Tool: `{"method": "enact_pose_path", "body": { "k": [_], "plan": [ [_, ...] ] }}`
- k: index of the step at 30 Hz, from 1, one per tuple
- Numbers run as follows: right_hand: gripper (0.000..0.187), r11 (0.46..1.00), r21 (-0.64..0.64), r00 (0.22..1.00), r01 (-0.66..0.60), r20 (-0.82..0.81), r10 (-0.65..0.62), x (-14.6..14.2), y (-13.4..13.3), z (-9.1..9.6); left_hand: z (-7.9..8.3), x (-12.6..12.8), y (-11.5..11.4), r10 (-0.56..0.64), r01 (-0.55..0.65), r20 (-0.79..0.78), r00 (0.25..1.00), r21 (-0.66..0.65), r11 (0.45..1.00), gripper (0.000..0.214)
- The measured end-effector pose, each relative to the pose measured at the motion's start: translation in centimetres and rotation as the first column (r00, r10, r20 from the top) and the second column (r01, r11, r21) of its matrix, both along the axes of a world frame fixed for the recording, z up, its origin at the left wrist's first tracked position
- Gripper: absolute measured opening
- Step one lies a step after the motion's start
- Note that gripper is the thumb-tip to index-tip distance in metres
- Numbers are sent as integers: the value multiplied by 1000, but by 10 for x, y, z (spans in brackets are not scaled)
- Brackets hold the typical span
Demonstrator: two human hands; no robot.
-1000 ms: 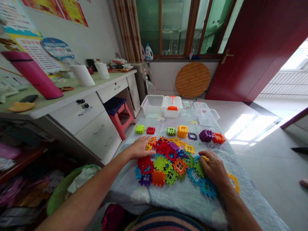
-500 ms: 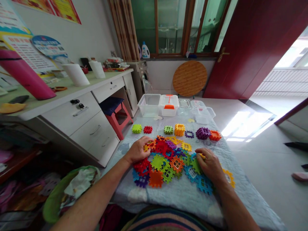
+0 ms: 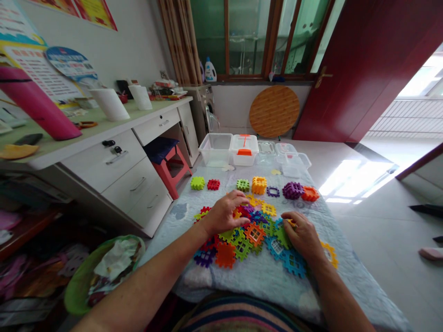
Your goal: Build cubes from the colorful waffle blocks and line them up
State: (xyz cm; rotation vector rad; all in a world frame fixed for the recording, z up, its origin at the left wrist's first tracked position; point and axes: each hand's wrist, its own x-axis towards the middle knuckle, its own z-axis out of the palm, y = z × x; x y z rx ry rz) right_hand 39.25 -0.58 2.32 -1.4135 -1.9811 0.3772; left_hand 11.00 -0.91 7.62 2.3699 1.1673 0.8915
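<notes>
My left hand [image 3: 226, 213] reaches over a heap of notched plastic building pieces, thumb and fingers spread apart, with nothing gripped between them. Beneath it show a purple piece [image 3: 248, 209] and an orange window piece [image 3: 255, 234]. At the heap's right side, my right hand [image 3: 300, 231] is curled around a yellow building piece [image 3: 291, 223], mostly hidden by the fingers. Next to that hand lie a green piece [image 3: 283, 238] and a blue window piece [image 3: 295, 263]. Part of a yellow frame piece [image 3: 329, 254] shows beyond my right wrist.
Behind the heap is a row of sorted pieces: lime stack [image 3: 197, 183], red stack [image 3: 213, 184], yellow stack [image 3: 259, 185], purple stack [image 3: 292, 190] and orange stack [image 3: 310, 193]. Clear plastic boxes [image 3: 216, 150] stand at the far edge of the cloth-covered table [image 3: 360, 295]. A desk [image 3: 104, 175] is left.
My left hand has moved right from the heap's left edge to above its middle, and its fingers have spread. My right hand has stayed in place.
</notes>
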Motion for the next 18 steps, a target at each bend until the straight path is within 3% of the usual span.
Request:
{"method": "enact_pose_path", "body": {
  "k": [2, 5, 8, 11, 14, 18],
  "plan": [
    [22, 1000, 0, 1000, -2, -4, 2, 0, 0, 0, 3, 11, -2, -44, 45, -80, 996, 7, 999, 59],
    [21, 1000, 9, 1000, -1, -13, 1, 1, 0, 0, 9, 8, -12, 5, -2, -188, 982, 19, 1000, 68],
    [21, 1000, 19, 1000, -2, -26, 2, 0, -1, 1, 11, -21, -30, 138, -145, -241, 961, -14, 989, 67],
    [22, 1000, 27, 1000, -9, -29, 9, -2, -2, 2, 3, -61, -52, 225, -280, -316, 922, -142, 949, 77],
    [22, 999, 30, 1000, -11, -24, 12, -3, -2, 2, -7, -91, -70, 205, -307, -351, 914, -265, 914, 84],
    [23, 1000, 24, 1000, -3, -19, 4, -3, -1, 1, -11, -99, -76, 167, -278, -316, 934, -349, 895, 72]
  ]
}}
